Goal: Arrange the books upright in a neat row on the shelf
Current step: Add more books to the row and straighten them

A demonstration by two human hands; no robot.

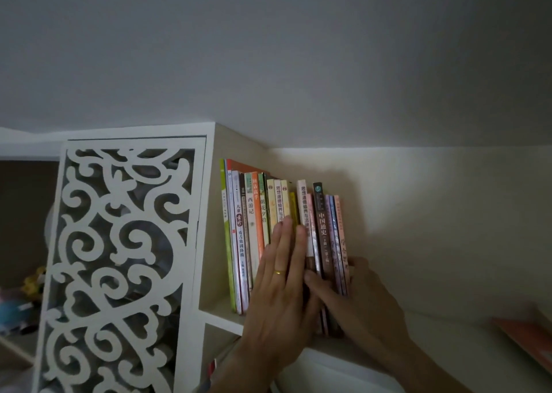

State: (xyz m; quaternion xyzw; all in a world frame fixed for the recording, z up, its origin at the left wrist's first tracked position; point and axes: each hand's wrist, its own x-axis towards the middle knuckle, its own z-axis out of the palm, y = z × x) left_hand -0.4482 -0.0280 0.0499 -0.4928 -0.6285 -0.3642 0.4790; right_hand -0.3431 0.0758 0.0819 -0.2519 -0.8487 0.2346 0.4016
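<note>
Dim white shelf (222, 322), left hand (279, 276) fingers straight, flat against books (257, 222), right hand (363, 300) gripping rightmost books

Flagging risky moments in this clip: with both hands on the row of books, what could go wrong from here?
1. The right end of the row of books has no visible bookend; only the right hand wraps the last pink book. Letting go could let those tilted books topple rightward.
2. The left hand presses flat on the spines; pushing unevenly may leave the yellow book recessed.
3. The books stand near the shelf front edge, so one could slip off.
</note>
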